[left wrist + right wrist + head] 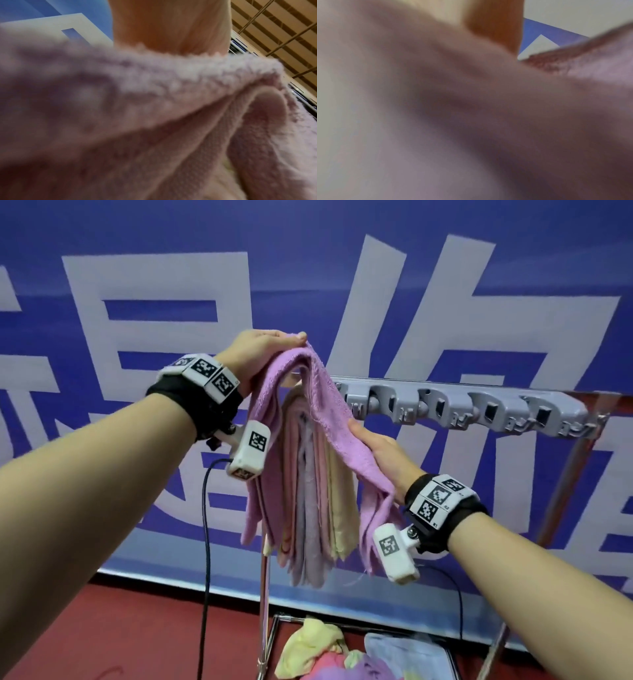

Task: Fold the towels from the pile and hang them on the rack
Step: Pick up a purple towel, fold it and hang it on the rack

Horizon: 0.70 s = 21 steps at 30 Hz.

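Note:
A purple towel [322, 392] is folded over my left hand [291, 340], which holds it up at its top fold with the thumb on top, just left of the grey hook rack [479, 409]. My right hand [363, 436] grips the towel's right half lower down, thumb on the cloth. Behind it, several folded pink, lilac and yellow towels [315, 491] hang from the rack's left end. The left wrist view is filled by the towel [154, 108] under a finger [171, 27]. In the right wrist view the towel [471, 121] is a blur.
A pile of loose yellow, pink, blue and purple towels [318, 652] lies low down by the rack's metal stand [263, 594]. A blue banner with white characters [342, 285] stands close behind the rack. Black cables [205, 542] hang from the wrist cameras. The floor is red.

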Available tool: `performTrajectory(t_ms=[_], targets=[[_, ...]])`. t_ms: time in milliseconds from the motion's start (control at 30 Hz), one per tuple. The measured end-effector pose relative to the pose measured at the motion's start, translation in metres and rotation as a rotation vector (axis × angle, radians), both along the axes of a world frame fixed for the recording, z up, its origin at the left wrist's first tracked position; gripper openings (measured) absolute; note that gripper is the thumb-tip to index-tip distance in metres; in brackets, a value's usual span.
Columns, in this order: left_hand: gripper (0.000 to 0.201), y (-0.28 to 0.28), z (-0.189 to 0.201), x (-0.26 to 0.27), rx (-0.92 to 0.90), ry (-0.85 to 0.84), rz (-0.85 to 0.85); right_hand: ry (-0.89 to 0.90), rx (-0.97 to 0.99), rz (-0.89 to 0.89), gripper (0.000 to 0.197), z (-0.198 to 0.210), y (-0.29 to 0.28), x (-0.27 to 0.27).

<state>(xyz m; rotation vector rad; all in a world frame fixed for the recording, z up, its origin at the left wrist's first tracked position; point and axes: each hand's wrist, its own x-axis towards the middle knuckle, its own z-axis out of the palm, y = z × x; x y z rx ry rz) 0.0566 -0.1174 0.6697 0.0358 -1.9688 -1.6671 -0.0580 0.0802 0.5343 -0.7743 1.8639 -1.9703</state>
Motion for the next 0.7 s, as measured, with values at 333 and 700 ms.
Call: performTrajectory(t_ms=[333, 700], targets=[[0.079, -0.044, -0.038, -0.046, -0.027, -0.254, 0.041, -0.115, -0.041, -0.012, 0.051, -0.027, -0.022, -0.025], [0.05, -0.05, -0.197, -0.007, 0.285, -0.358, -0.093, -0.185, 0.063, 0.065, 0.066, -0.103, -0.015, -0.041]])
